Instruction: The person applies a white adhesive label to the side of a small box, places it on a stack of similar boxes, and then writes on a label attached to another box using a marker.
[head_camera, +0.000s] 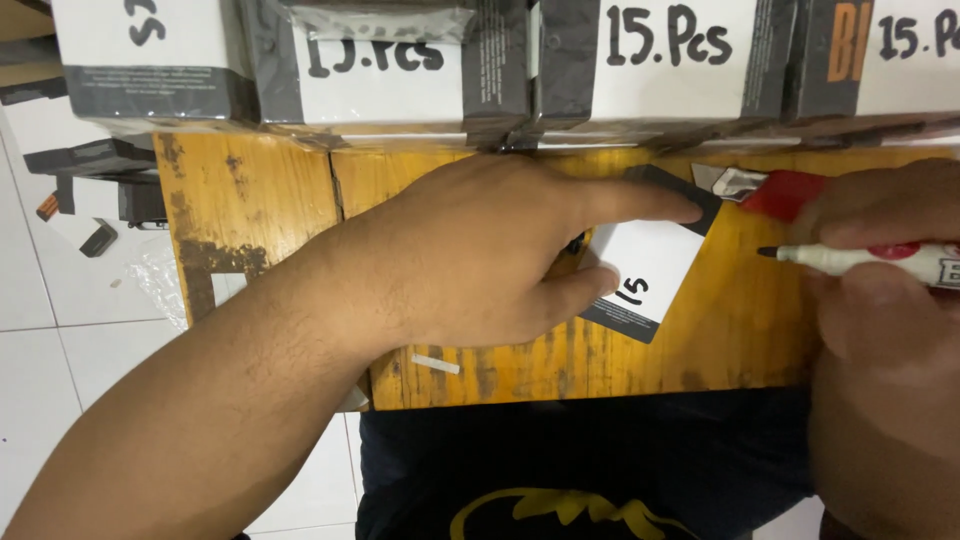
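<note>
**Left hand pins a small box while the right holds a marker beside it**

A small white box with dark edges (650, 270) lies flat and tilted on the yellow wooden counter (260, 190), near its middle. The left hand (480, 250) rests over the box's left side: the forefinger stretches across the top dark edge, its tip near the upper right corner, and the thumb presses along the lower left part of the white face, just beside some handwriting. The fingers are spread, pinning the box down rather than wrapped round it; most of the white face shows between forefinger and thumb.

The right hand (880, 290) is at the counter's right edge, its fingers closed round a white marker (860, 260) with a red band. The dark tip points left, near the box's right edge but apart from it.

A red-handled cutter (770, 190) lies just above the marker. A row of larger wrapped boxes (400, 70) stands along the far side of the counter.
</note>
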